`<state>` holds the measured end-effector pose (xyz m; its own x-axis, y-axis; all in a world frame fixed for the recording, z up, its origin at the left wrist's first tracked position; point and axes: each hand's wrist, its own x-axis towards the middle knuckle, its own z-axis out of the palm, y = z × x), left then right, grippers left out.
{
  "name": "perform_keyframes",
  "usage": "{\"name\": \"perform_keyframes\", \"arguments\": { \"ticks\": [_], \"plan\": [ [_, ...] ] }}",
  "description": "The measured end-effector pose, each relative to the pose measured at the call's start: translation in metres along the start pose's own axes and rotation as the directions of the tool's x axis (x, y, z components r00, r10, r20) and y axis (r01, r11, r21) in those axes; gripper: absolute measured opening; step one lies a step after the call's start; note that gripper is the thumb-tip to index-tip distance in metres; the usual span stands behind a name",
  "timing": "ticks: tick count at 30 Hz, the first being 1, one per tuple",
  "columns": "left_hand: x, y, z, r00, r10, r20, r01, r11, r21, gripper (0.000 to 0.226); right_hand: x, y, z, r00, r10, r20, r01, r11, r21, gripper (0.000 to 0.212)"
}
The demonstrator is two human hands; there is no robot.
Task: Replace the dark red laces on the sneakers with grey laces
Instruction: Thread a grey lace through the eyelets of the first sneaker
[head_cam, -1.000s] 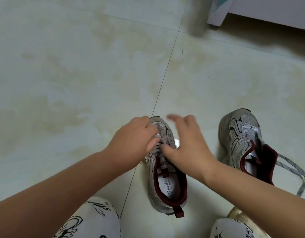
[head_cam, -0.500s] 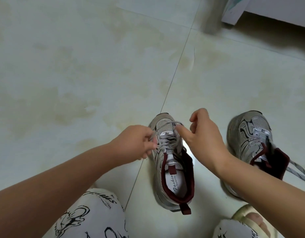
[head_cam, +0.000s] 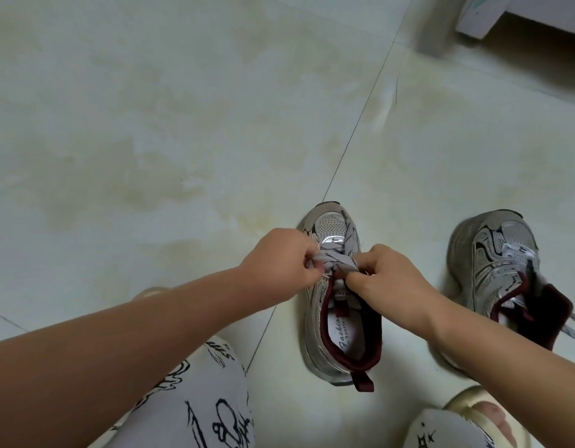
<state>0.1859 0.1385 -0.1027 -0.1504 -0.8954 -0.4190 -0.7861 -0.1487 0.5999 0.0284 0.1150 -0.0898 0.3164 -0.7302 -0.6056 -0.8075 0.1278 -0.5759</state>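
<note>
A grey sneaker [head_cam: 336, 357] with a dark red lining stands on the floor in front of me, toe pointing away. A grey lace [head_cam: 336, 258] runs across its upper eyelets. My left hand [head_cam: 279, 263] pinches the lace's left end and my right hand [head_cam: 388, 279] pinches its right end, both held low over the tongue. The second grey sneaker [head_cam: 502, 270] stands to the right, its dark red tongue folded out and loose grey lace ends [head_cam: 574, 331] trailing off to the right edge.
The floor is pale tile [head_cam: 150, 124] with a grout line running diagonally. My knees in patterned white trousers [head_cam: 195, 409] and a cream slipper [head_cam: 470, 412] fill the bottom edge. A white furniture corner [head_cam: 480, 21] sits at the top right.
Both hands came together over the sneaker's upper eyelets; the lace that was drawn out above the toe now lies flat between my pinching fingers.
</note>
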Motion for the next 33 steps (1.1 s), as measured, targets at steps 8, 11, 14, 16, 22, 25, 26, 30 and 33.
{"name": "perform_keyframes", "arguments": {
  "ticks": [8,11,14,16,22,25,26,30,33],
  "plan": [
    [0.002,0.003,0.0,0.999,0.05,-0.002,-0.049,0.988,0.149,0.016,0.006,0.007,0.005,0.996,-0.076,0.045,0.078,0.996,-0.04,0.016],
    [0.005,0.006,0.0,0.998,0.055,0.006,-0.055,0.986,0.159,0.015,0.012,0.011,0.007,0.996,-0.08,0.043,0.081,0.996,-0.025,0.029],
    [0.006,0.007,0.003,0.999,0.047,0.021,-0.049,0.992,0.118,0.016,0.014,0.013,0.009,0.994,-0.091,0.057,0.09,0.996,0.019,0.019],
    [0.006,0.007,0.006,0.999,0.042,0.023,-0.044,0.993,0.111,0.016,0.015,0.015,0.011,0.993,-0.104,0.061,0.102,0.994,0.033,0.013],
    [0.003,-0.003,0.02,0.963,-0.236,0.133,0.271,0.847,-0.457,0.013,0.019,0.022,0.014,0.992,-0.118,0.043,0.116,0.992,0.045,0.013],
    [-0.004,-0.005,0.026,0.893,-0.349,0.285,0.437,0.52,-0.734,0.012,0.018,0.021,0.015,0.991,-0.131,0.025,0.129,0.989,0.076,0.031],
    [-0.004,-0.005,0.029,0.887,-0.363,0.285,0.44,0.483,-0.757,0.013,0.017,0.02,0.015,0.99,-0.143,0.021,0.141,0.988,0.066,0.036],
    [-0.003,-0.003,0.031,0.897,-0.354,0.264,0.419,0.494,-0.761,0.011,0.016,0.019,0.016,0.984,-0.176,0.032,0.178,0.982,-0.063,0.028],
    [-0.004,0.0,0.032,0.917,-0.285,0.279,0.394,0.533,-0.749,0.018,0.015,0.017,0.014,0.985,-0.157,0.073,0.166,0.976,-0.139,0.011]
  ]
}}
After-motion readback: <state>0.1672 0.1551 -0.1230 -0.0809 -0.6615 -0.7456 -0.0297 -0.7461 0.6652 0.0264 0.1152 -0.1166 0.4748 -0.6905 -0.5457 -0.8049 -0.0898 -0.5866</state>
